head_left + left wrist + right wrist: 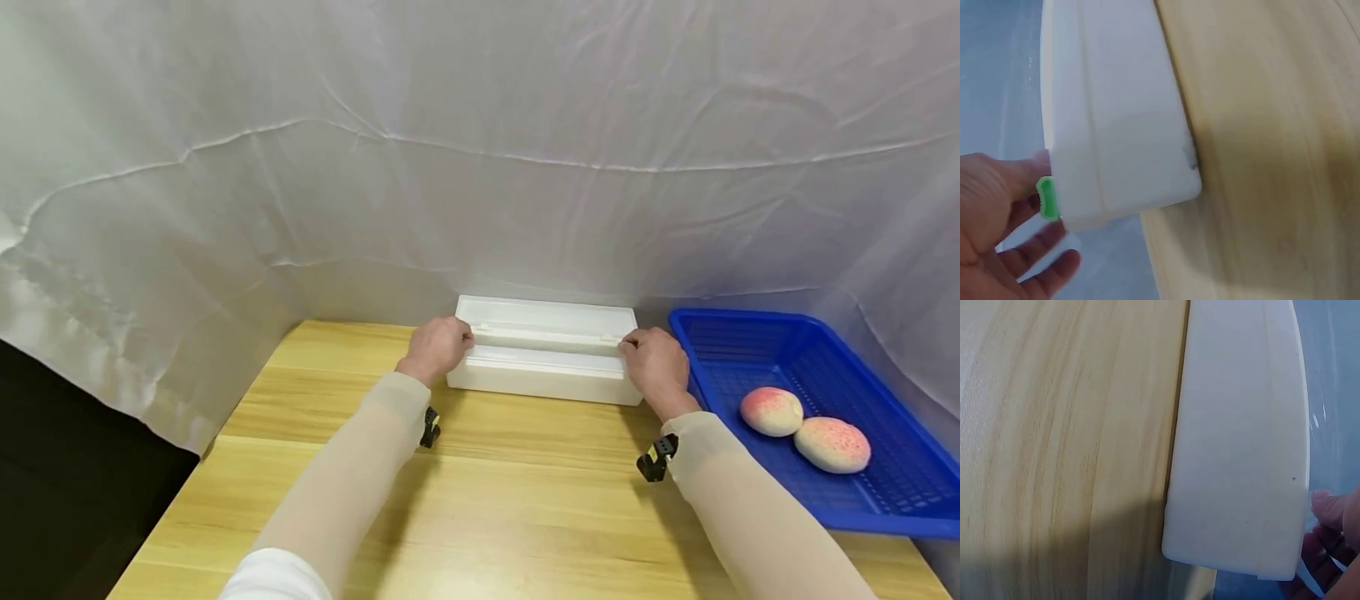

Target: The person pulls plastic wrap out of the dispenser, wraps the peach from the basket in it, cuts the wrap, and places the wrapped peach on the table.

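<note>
A long white lidded box (543,382) lies at the far side of the wooden table, its lid (547,313) tipped back toward the curtain. At its left end my left hand (438,346) pinches the lid's edge with thumb and fingertips. My right hand (656,362) grips the lid's edge at the other end the same way. In the left wrist view, a small green piece (1048,199) sticks out by the box corner, beside the thumb. The right wrist view has the thumb (1329,509) right at the box's rim, with the other fingers partly hidden behind its end.
On the right stands a blue plastic basket (772,317) holding two pink and cream peaches (772,411). A pale curtain (480,167) hangs close behind the box. The wooden tabletop (510,517) stretches toward me, with its left edge beside a dark area.
</note>
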Available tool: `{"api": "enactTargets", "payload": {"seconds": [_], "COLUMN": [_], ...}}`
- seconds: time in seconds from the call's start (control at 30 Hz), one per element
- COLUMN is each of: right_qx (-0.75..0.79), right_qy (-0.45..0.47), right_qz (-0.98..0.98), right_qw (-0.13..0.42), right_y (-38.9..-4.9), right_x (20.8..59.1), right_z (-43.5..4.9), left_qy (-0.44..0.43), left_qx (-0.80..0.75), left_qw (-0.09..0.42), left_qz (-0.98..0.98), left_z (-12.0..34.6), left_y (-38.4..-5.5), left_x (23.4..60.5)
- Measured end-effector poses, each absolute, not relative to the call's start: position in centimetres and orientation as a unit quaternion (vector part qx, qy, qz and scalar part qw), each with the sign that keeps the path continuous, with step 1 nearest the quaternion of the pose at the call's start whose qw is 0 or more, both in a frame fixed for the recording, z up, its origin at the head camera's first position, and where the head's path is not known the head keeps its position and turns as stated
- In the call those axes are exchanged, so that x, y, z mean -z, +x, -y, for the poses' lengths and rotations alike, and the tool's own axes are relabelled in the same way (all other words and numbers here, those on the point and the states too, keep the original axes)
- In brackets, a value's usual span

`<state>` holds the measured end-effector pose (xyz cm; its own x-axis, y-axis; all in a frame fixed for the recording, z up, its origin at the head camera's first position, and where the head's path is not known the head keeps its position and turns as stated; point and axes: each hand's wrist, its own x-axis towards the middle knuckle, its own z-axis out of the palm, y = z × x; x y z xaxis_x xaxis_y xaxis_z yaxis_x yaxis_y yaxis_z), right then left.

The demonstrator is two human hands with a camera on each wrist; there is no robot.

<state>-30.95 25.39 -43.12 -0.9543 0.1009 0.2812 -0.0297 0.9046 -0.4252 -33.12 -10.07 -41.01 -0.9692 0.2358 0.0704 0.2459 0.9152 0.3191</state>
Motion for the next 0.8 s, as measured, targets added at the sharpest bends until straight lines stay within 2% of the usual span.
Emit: {"api": "enactTargets", "payload": {"seconds": [0.3, 0.8], "right_qx": [-0.228, -0.269], "right_qy": [-0.023, -0.040], "right_qz": [0.959, 0.938], "right_qw": [0.164, 0.213], "right_y": [-31.3, -31.2], "right_x": [42.1, 38.8], "right_z": [-25.4, -25.2], "left_qy": [-0.136, -0.142], "left_qx": [0.166, 0.214], "left_qw": [0.088, 0.120], "left_qz": [0.973, 0.959], "left_z": [10.2, 10.5], "left_y": [-34.0, -34.1], "left_x": [40.6, 36.8]}}
